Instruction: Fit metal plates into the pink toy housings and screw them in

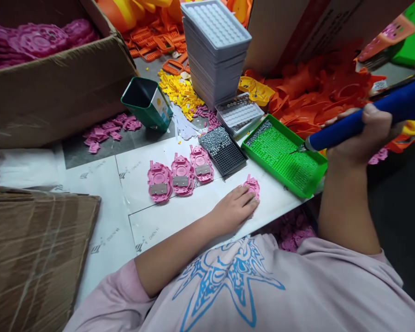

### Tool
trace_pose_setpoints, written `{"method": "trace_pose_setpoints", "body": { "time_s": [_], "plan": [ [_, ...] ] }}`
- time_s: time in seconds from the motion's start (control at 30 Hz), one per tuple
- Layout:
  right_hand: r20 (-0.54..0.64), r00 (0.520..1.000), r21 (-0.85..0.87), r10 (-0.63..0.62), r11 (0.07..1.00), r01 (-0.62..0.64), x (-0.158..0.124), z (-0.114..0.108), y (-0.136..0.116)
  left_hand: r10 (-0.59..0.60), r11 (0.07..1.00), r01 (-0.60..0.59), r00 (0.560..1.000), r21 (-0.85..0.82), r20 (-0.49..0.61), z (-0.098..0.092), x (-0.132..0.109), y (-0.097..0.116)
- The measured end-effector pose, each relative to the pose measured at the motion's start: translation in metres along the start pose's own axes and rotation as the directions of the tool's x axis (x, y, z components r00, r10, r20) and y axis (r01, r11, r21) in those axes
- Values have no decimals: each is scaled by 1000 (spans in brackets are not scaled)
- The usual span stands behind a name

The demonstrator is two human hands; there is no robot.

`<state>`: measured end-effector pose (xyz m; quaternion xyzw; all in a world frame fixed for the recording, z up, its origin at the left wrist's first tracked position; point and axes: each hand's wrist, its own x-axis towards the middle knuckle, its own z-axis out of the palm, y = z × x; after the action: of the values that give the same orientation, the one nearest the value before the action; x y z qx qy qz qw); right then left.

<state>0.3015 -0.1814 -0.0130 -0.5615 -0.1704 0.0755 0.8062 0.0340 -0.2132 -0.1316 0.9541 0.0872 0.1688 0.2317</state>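
Observation:
My left hand (232, 208) rests on the white tabletop, its fingers and thumb holding a small pink plastic casing (252, 184) and partly hiding it. Raised at the right, my right hand (363, 131) is wrapped round a blue electric screwdriver (346, 133). The driver's thin tip points down over a green perforated tray (280, 159), which has small metal screws in its holes and heaped at its far end. Left of that tray lies a black tray (224, 150) with many silver screws. Three groups of pink casings with metal plates (181, 175) lie in a row farther left.
A tall stack of grey-white trays (216, 50) stands at the back beside a green cup (148, 103). Yellow pieces (181, 94) and orange parts (307, 92) are piled behind. Cardboard boxes (55, 87) border the left; a brown cardboard flap (31, 249) sits nearer me.

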Motion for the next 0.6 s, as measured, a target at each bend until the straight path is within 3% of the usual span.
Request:
{"method": "trace_pose_setpoints", "body": {
  "time_s": [0.1, 0.6],
  "plan": [
    [48, 989, -15, -140, 990, 141, 16, -3, 22, -5, 1000, 5, 1000, -8, 2, -1, 1, 1],
    [91, 989, -49, -119, 991, 124, 18, -1, 41, 1, 1000, -1, 1000, 0, -11, -3, 2, 2]
  ]
}}
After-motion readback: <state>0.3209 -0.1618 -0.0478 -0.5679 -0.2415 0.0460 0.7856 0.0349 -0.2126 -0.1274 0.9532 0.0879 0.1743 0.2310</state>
